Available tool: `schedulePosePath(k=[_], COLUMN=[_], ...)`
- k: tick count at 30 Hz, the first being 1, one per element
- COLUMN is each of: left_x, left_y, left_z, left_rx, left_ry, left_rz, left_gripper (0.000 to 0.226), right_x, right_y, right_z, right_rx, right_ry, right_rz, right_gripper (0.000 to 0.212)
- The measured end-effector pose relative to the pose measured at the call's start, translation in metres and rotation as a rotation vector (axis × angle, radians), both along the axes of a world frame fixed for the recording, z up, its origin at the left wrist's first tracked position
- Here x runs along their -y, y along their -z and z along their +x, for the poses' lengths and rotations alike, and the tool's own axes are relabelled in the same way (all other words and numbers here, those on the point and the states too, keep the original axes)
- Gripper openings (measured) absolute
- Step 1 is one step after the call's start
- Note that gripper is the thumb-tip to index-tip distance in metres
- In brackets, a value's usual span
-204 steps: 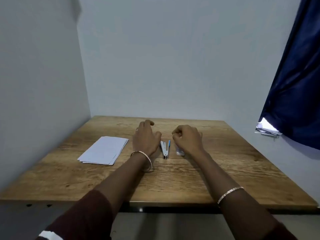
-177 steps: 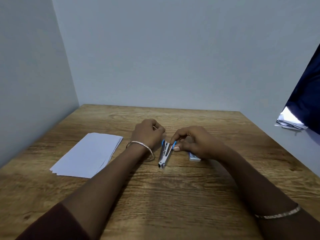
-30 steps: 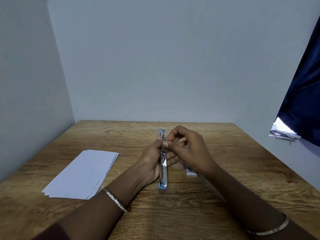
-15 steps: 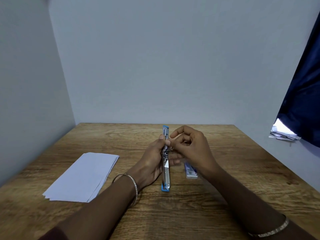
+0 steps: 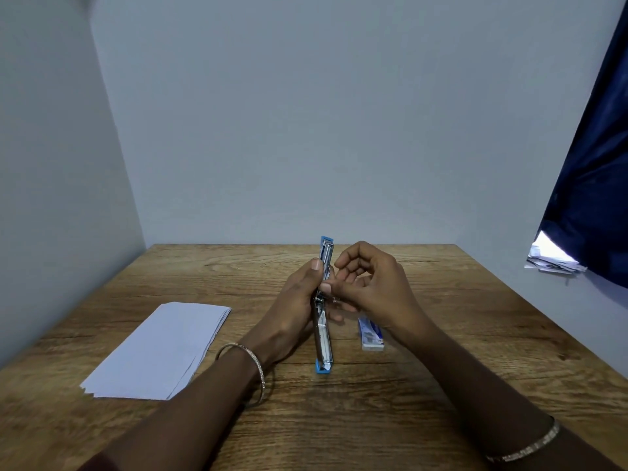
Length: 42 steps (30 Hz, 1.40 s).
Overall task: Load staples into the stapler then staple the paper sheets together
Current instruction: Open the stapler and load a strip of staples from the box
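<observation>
Mid-desk, the left hand point(image 5: 295, 307) grips the blue-tipped stapler point(image 5: 324, 307), swung fully open, while the right hand point(image 5: 370, 287) pinches at its hinge. The staple box point(image 5: 371, 334) lies just right; the paper sheets point(image 5: 159, 350) lie toward the left edge.

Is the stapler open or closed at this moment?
Open. The stapler is unfolded into one long straight line, a blue tip at each end, its near tip on the table; the left hand holds its middle.
</observation>
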<state>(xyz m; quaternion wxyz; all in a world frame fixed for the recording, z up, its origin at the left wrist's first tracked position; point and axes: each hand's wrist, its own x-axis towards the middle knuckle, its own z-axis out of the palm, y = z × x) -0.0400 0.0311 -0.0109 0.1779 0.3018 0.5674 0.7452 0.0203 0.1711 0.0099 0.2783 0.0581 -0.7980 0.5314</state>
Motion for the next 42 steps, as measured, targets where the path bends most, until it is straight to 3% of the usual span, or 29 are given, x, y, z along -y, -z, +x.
schedulePosePath(k=[17, 33, 42], left_x=[-0.0009, 0.0041, 0.0029], left_y=[0.0016, -0.0018, -0.0031], left_z=[0.0025, 0.0047, 0.0032], left_rx=[0.175, 0.104, 0.247], left_ry=[0.044, 0.092, 0.027], left_rz=[0.011, -0.091, -0.033], left_gripper=[0.042, 0.04, 0.042], right_x=[0.0008, -0.0035, 0.0019], right_y=[-0.0034, -0.0067, -0.0045], right_z=[0.0009, 0.0055, 0.0053], right_rx=[0.008, 0.106, -0.055], right_ry=[0.104, -0.004, 0.034], right_rz=[0.258, 0.308, 0.39], right_gripper=[0.017, 0.013, 0.012])
